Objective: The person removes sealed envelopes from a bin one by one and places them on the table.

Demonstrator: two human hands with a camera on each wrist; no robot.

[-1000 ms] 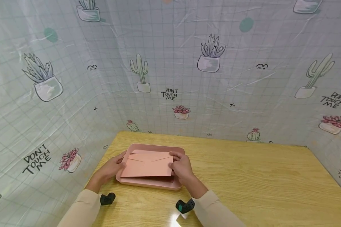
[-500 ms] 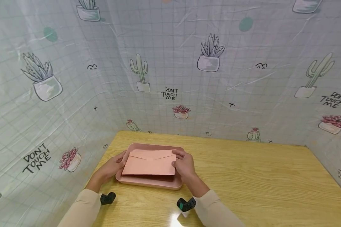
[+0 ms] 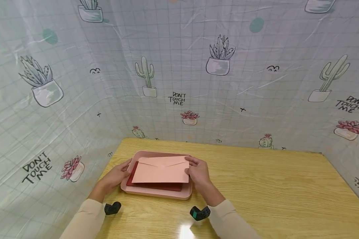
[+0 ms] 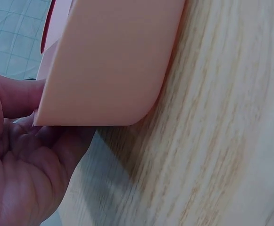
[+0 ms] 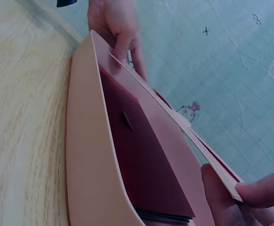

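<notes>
A light pink envelope (image 3: 161,172), flap side up, slants above a shallow pink tray (image 3: 155,196). My right hand (image 3: 198,171) pinches its right edge between thumb and fingers. With thumb over the rim and fingers beneath, my left hand (image 3: 117,176) grips the tray's left side, as the left wrist view shows. A dark red envelope (image 5: 141,146) lies in the tray on top of a thin dark stack, partly covered by the pink envelope in the head view. How many pieces the stack holds, I cannot tell.
The tray stands near the left end of a wood-grain table (image 3: 257,189). Behind and to the left hangs a pale curtain (image 3: 173,66) printed with potted cacti. A black wrist device (image 3: 113,208) sits on my left sleeve, another black device (image 3: 199,213) on the right.
My right hand has moved right and slightly up, drawing the pink envelope rightward. More of the dark red envelope beneath shows at its left and front. The left hand stays on the tray.
</notes>
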